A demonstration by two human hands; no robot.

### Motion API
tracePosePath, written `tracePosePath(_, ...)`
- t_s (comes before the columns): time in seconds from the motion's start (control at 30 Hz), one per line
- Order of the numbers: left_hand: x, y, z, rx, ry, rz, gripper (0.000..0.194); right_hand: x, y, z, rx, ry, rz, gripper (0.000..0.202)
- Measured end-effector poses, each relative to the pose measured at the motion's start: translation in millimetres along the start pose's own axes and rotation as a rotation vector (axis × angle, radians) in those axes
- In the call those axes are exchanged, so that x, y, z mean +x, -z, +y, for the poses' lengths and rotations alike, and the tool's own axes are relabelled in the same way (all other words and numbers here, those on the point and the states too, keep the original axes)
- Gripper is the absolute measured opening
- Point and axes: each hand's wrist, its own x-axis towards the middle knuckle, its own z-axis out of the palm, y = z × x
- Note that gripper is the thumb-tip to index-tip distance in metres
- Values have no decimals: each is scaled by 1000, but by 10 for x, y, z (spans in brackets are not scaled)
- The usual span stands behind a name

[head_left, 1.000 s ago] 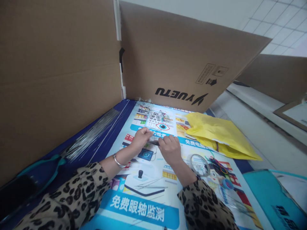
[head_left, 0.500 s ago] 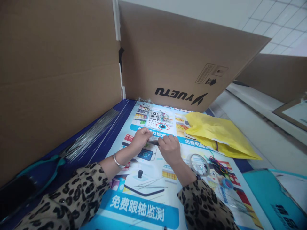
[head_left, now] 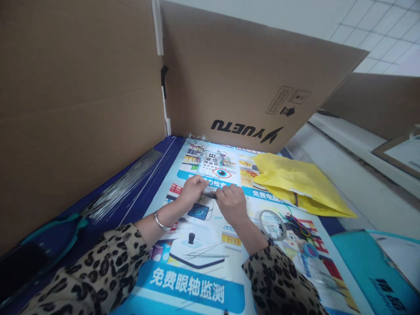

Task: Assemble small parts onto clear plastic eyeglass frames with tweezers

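Note:
Over the printed mat (head_left: 210, 227), my left hand (head_left: 194, 189) is closed in a pinch; what it holds is too small to make out. My right hand (head_left: 232, 202) is wrapped round a small dark tool (head_left: 210, 194), whose end points toward the left fingertips. The hands are close together, a small gap between them. Several thin wires (head_left: 206, 256) lie on the mat below the hands. Beyond them is a tangle of fine wire pieces (head_left: 203, 151). A round clear container (head_left: 273, 225) rests right of my right hand, beside colored wires (head_left: 298, 225).
Cardboard panels (head_left: 249, 78) stand behind and at the left. A bundle of metal wires (head_left: 126, 186) lies on the left, near teal-handled pliers (head_left: 77, 227). On the right are a yellow bag (head_left: 302, 183) and a teal folder (head_left: 370, 258).

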Motion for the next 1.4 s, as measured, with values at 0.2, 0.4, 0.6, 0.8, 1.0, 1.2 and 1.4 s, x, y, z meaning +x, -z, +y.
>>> tracePosePath(0.2, -15, 12, 4, 8, -23, -16, 27, -5, -11, -14, 21, -5, -6, 13)
tracePosePath(0.4, -9, 42, 22, 55, -102, -36, 26, -5, 30, -59, 42, -48, -136, 8)
tracePosePath(0.6, -3, 76, 46, 110, -218, -63, 22, 34, 126, -120, 83, -139, -367, 7)
tracePosePath(0.8, -23, 121, 106, 203, -286, -135, 20, 97, 222, -152, 132, -217, -531, 14)
tracePosePath(1.0, -28, 150, 121, 313, -361, -170, 19, 128, 244, -125, 271, -272, -677, 24)
tracePosePath(1.2, -55, 170, 145, 406, -459, -223, 19, 161, 262, -34, 544, -327, -794, 37)
tracePosePath(1.4, -93, 147, 168, 473, -509, -266, 19, 116, 226, 46, 827, -372, -868, 37)
